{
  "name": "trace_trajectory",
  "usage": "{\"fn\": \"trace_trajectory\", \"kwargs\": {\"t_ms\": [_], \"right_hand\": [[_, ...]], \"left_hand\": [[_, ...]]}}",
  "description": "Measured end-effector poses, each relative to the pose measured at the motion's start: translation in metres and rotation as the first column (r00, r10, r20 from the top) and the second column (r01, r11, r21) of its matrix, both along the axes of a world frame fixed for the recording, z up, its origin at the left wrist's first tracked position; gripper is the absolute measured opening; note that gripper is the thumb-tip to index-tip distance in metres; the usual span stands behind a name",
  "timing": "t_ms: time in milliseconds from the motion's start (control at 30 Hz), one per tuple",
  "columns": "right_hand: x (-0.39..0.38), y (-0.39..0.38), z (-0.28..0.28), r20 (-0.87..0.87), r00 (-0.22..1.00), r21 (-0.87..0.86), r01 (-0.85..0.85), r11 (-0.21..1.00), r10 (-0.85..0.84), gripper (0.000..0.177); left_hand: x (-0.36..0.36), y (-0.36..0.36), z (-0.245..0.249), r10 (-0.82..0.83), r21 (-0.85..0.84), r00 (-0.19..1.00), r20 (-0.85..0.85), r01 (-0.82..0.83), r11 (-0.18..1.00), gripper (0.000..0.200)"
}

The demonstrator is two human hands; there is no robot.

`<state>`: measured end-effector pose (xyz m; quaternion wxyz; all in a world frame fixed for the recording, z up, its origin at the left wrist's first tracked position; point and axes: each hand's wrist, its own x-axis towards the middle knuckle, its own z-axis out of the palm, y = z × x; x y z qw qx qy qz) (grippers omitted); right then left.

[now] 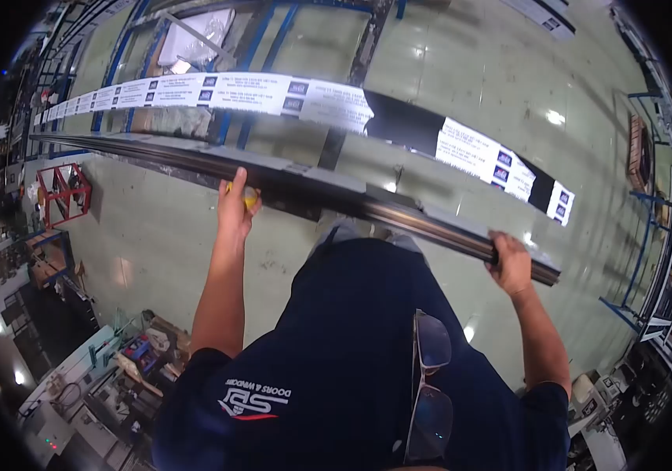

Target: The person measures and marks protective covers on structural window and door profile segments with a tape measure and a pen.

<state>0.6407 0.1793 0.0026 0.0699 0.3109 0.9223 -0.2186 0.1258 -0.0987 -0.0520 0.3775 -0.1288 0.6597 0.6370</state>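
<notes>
A long dark metal profile [398,210] runs across in front of me, from far left to its end at the right. My right hand [511,263] grips it near the right end. My left hand [235,206] rests against its near edge further left, fingers closed on a small yellow object [250,198] that I cannot identify. Behind it lies a second long profile [312,96], dark with white printed labels. My dark blue shirt [351,353], with glasses [430,385] hung on it, fills the lower middle.
Blue metal racks [257,39] stand beyond the profiles, and more stand at the right [650,235]. A red trolley frame [61,192] is at the left. A cluttered workbench [108,369] sits lower left. The floor is glossy pale green [155,243].
</notes>
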Motion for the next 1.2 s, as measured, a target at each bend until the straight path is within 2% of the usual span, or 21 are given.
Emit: {"fn": "trace_trajectory", "kwargs": {"t_ms": [33,167,233,267,300,367,433,500,567,667,767,800,900,933,967,1033,1067,1100,1167,1200], "right_hand": [[0.001,-0.001,0.000,0.015,1.000,0.049,0.003,0.999,-0.003,0.069],[0.003,-0.013,-0.012,0.003,1.000,0.203,0.016,0.979,-0.017,0.073],[0.007,-0.021,-0.025,-0.026,1.000,0.330,0.018,0.944,-0.010,0.073],[0.009,-0.026,-0.031,-0.043,0.999,0.373,0.027,0.927,-0.012,0.071],[0.009,-0.030,-0.035,-0.061,0.998,0.417,0.038,0.908,-0.014,0.070],[0.008,-0.037,-0.042,-0.087,0.995,0.454,0.073,0.888,-0.038,0.063],[0.006,-0.042,-0.044,-0.093,0.993,0.462,0.102,0.881,-0.067,0.060],[0.008,-0.047,-0.045,-0.086,0.992,0.469,0.122,0.875,-0.093,0.059],[0.006,-0.049,-0.049,-0.090,0.991,0.474,0.133,0.870,-0.103,0.058],[0.006,-0.055,-0.053,-0.068,0.983,0.493,0.180,0.851,-0.169,0.056],[0.007,-0.063,-0.059,-0.098,0.977,0.507,0.211,0.836,-0.188,0.056],[0.008,-0.065,-0.060,-0.094,0.976,0.505,0.218,0.835,-0.198,0.056],[0.009,-0.074,-0.066,-0.075,0.970,0.504,0.237,0.830,-0.232,0.057],[0.009,-0.075,-0.065,-0.036,0.971,0.467,0.225,0.855,-0.236,0.070],[0.009,-0.074,-0.061,-0.043,0.972,0.466,0.225,0.856,-0.233,0.070],[0.000,-0.075,-0.050,0.099,0.968,0.385,0.178,0.906,-0.232,0.084],[-0.002,-0.073,-0.048,0.117,0.968,0.327,0.174,0.929,-0.222,0.088],[0.001,-0.071,-0.055,0.158,0.968,0.361,0.128,0.924,-0.196,0.088],[-0.006,-0.066,-0.042,0.090,0.984,0.324,0.117,0.939,-0.154,0.085],[-0.005,-0.063,-0.044,0.037,0.993,0.346,0.097,0.933,-0.116,0.085]], "left_hand": [[0.004,0.003,0.002,0.027,0.023,1.000,-0.002,-0.027,0.999,0.042],[-0.001,-0.008,-0.006,0.049,0.025,0.999,-0.007,-0.049,0.998,0.044],[-0.008,-0.018,-0.006,0.082,0.055,0.994,-0.078,-0.078,0.995,0.047],[-0.007,-0.020,-0.003,0.177,0.023,0.981,-0.083,-0.176,0.984,0.040],[-0.011,-0.027,-0.006,0.169,0.023,0.983,-0.073,-0.168,0.985,0.040],[-0.030,-0.045,-0.015,0.043,0.156,0.996,0.076,-0.055,0.986,0.035],[-0.031,-0.040,-0.013,0.012,0.143,0.997,0.080,-0.023,0.989,0.038],[-0.033,-0.035,-0.007,0.078,0.024,0.992,0.100,-0.080,0.996,0.042],[-0.037,-0.029,0.000,0.067,0.013,0.992,0.107,-0.069,0.998,0.043],[-0.051,-0.030,-0.006,0.071,-0.145,0.982,0.175,-0.045,0.988,0.043],[-0.048,-0.030,-0.008,0.136,-0.162,0.974,0.179,-0.108,0.981,0.042],[-0.049,-0.031,-0.012,0.178,-0.118,0.958,0.223,-0.154,0.981,0.042],[-0.043,-0.044,-0.023,0.160,-0.018,0.955,0.249,-0.160,0.987,0.043],[-0.043,-0.051,-0.031,0.165,-0.017,0.956,0.244,-0.166,0.986,0.042],[-0.040,-0.057,-0.040,0.168,-0.015,0.957,0.238,-0.169,0.986,0.042],[-0.040,-0.069,-0.057,0.125,0.044,0.970,0.208,-0.137,0.990,0.041],[-0.040,-0.074,-0.064,0.144,0.044,0.967,0.209,-0.157,0.987,0.041],[-0.038,-0.077,-0.072,0.171,0.046,0.964,0.205,-0.184,0.982,0.040],[-0.037,-0.086,-0.089,0.193,0.067,0.960,0.205,-0.210,0.975,0.039],[-0.035,-0.085,-0.090,0.164,0.166,0.957,0.241,-0.207,0.964,0.039]]}}
